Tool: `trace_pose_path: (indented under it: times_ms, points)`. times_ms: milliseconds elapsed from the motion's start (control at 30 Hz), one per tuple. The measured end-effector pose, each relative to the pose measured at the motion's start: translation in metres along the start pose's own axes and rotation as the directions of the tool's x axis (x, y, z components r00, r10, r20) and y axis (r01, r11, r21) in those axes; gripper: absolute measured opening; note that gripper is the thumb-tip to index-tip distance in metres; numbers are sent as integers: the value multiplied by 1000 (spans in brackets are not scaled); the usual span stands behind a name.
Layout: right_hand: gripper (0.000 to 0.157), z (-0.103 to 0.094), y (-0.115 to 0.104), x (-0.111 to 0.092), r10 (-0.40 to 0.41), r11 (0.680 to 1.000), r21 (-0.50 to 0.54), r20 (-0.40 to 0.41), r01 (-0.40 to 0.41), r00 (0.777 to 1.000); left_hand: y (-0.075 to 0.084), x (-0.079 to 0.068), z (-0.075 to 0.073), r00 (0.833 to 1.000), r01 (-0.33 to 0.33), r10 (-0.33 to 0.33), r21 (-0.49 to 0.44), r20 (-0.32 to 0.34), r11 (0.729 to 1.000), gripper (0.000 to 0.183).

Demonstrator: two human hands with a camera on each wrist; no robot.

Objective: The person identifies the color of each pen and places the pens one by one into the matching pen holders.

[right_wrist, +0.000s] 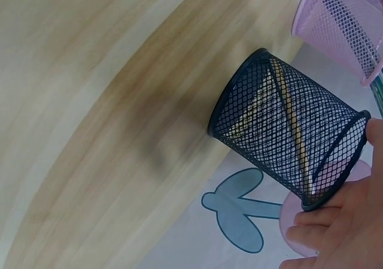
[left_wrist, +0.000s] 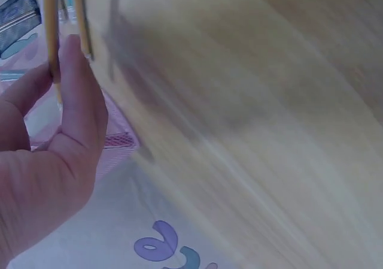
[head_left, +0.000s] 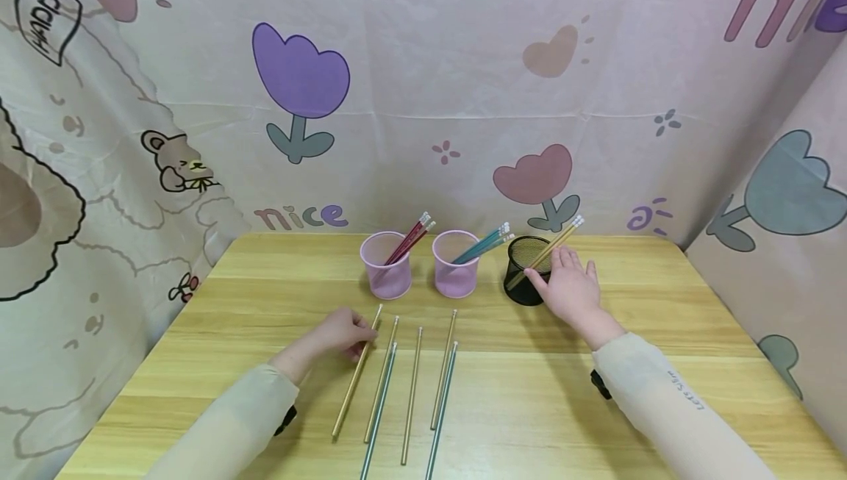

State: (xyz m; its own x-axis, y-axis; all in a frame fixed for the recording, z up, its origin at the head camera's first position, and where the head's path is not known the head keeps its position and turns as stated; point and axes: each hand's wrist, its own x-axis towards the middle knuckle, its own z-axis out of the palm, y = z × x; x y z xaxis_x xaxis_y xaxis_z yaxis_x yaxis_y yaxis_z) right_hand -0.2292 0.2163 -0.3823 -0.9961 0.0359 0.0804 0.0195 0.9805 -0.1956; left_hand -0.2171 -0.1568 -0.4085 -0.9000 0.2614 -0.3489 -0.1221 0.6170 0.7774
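Note:
My left hand [head_left: 344, 331] pinches a gold pencil [head_left: 348, 404] near its upper end, between thumb and forefinger. The left wrist view shows that pencil [left_wrist: 51, 26] between the fingertips. More gold pencils [head_left: 412, 399] and two green pencils [head_left: 442, 414] lie side by side to its right. My right hand [head_left: 572, 289] is at the right side of a black mesh pencil cup [head_left: 526, 290], with fingers extended and thumb near the rim. Gold pencils [head_left: 552, 245] lean inside this cup [right_wrist: 287, 131], their pale ends sticking out to the right.
Left of the black cup stand two pink mesh cups: one [head_left: 455, 283] holds blue-green pencils [head_left: 486, 242], the other [head_left: 389, 285] dark red pencils [head_left: 409, 237]. They stand near the back edge of the wooden table [head_left: 278, 274]. A printed curtain [head_left: 423, 61] hangs behind and at both sides.

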Motion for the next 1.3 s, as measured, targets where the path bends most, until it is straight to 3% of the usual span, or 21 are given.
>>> trace_pose_path:
  times_ms: [133,333,500,833,1100,1300]
  points:
    - [81,1,1,0,-4,1000,-2,-5,4,1000,8,-1,-1,1000,1,-2,-64,-10,998,15]
    - [81,2,2,1,-7,1000,3,-7,7,1000,23,-2,3,997,-72,67,-159,-39,985,18]
    - [82,2,2,1,-8,1000,0,-8,8,1000,37,-4,10,991,-121,98,-273,-96,955,14]
    - [81,3,3,1,-13,1000,-1,-14,13,1000,57,-7,21,981,-160,104,-387,-163,908,16]
    - [81,3,2,2,-11,1000,1,-18,11,1000,69,-2,22,962,-220,103,-491,-254,843,12]
    - [80,3,1,1,-4,1000,7,-16,4,1000,75,-2,21,955,-237,106,-503,-276,831,13]
